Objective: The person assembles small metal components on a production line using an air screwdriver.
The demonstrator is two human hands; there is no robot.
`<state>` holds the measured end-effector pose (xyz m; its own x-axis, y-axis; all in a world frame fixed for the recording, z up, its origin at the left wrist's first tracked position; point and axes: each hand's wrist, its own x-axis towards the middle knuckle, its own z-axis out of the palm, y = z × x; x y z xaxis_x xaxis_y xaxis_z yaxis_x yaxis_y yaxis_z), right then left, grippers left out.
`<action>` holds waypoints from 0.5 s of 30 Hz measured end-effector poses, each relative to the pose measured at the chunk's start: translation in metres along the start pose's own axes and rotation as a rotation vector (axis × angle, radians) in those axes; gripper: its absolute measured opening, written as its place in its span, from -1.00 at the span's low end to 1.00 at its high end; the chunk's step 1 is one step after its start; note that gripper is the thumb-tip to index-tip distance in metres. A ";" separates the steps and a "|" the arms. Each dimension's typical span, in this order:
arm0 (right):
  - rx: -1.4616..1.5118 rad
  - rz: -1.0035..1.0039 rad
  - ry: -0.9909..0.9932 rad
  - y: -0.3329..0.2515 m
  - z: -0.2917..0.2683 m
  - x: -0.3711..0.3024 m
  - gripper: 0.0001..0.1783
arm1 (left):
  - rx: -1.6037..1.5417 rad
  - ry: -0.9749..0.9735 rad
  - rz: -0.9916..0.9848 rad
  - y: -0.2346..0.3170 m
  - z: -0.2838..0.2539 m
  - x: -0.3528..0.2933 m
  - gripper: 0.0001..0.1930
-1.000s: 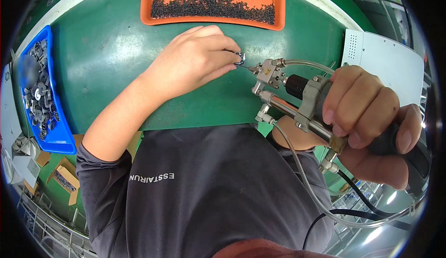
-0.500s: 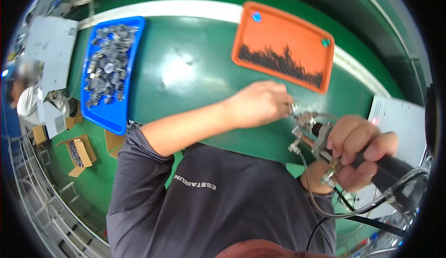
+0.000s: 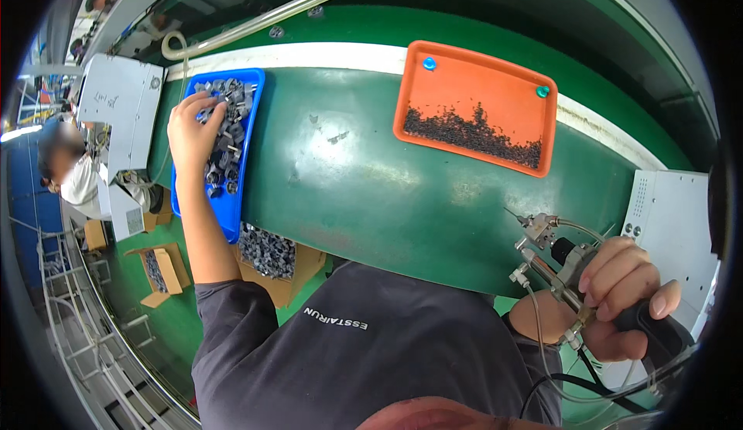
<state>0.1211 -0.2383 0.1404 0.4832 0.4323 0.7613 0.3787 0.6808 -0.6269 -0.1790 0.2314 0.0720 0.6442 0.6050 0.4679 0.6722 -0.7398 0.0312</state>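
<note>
My left hand is over the blue tray at the left, fingers bent among small grey and black plastic parts with metal pins. Thumb and fingers look apart; I see nothing held between them, though the fingertips are partly hidden. At the right, my right hand is wrapped round a hose-fed hand tool with a black body and metal fittings. Its thin, needle-like tip points left above the green bench, touching nothing.
An orange tray at the far right holds many tiny black pieces and two coloured knobs. Grey boxes stand at left and right. Below the bench edge is a carton of parts. Another person sits far left.
My left hand has moved from beside the tool's tip, leftward across the bench, to the parts in the blue tray. My right hand still grips the tool. The view has shifted somewhat.
</note>
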 end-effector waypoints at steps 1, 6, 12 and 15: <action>0.007 0.002 -0.034 0.001 -0.001 0.001 -0.50 | -0.064 0.031 -0.033 0.002 0.007 0.006 -0.77; 0.005 0.036 -0.075 -0.002 -0.002 -0.003 -0.50 | -0.412 0.075 0.316 0.078 0.054 0.084 -0.76; 0.001 0.043 0.000 -0.001 0.000 -0.005 -0.49 | -0.419 -0.146 0.214 0.105 0.154 0.136 -0.71; 0.008 0.043 -0.019 0.000 -0.003 0.002 -0.48 | -0.383 -0.141 0.252 0.105 0.163 0.148 -0.74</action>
<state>0.1247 -0.2395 0.1417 0.4838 0.4720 0.7370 0.3516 0.6663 -0.6576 0.0462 0.2914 0.0004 0.8309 0.4072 0.3792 0.3226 -0.9078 0.2679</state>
